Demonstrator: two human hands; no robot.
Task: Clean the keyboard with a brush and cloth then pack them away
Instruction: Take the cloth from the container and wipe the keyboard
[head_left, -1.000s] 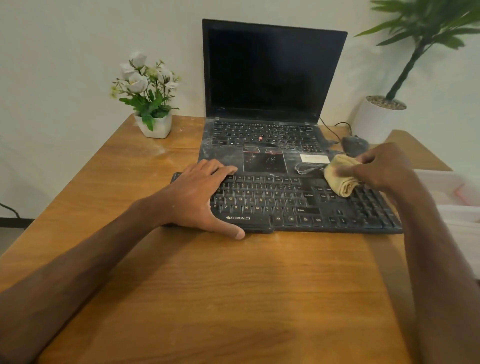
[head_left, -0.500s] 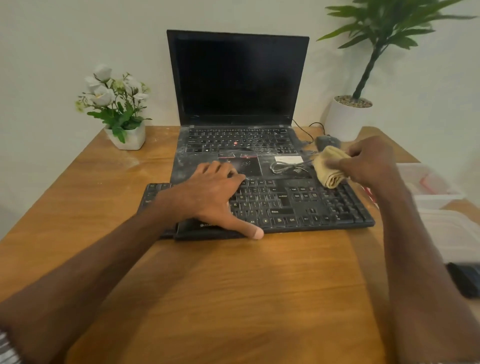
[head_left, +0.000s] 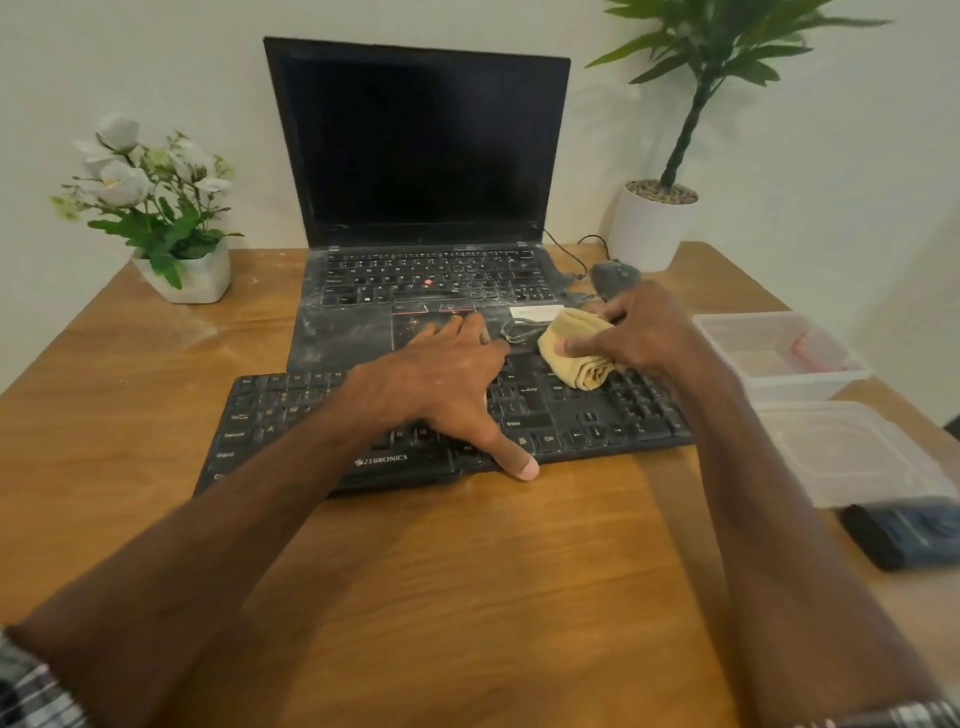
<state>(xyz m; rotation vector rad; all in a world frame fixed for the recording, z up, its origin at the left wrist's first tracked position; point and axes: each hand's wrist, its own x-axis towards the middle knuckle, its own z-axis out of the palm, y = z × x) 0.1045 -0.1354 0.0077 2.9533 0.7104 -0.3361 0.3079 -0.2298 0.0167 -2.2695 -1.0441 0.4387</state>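
Note:
A dusty black keyboard (head_left: 597, 415) lies on the wooden table in front of an open laptop (head_left: 415, 156). My left hand (head_left: 441, 384) rests flat on the keyboard's middle, fingers straight, thumb at its front edge. My right hand (head_left: 639, 327) grips a folded yellow cloth (head_left: 576, 358) and holds it against the keys at the keyboard's upper right. No brush is in view.
Two clear plastic containers (head_left: 779, 343) (head_left: 852, 452) stand at the right edge, with a dark object (head_left: 904, 530) in front of them. A mouse (head_left: 613, 275) and cable lie beside the laptop. A flower pot (head_left: 182, 270) sits back left, a potted plant (head_left: 654, 223) back right.
My left hand has slid right from the keyboard's left end to its middle. My right hand has kept the cloth at the upper right keys. The view has shifted right.

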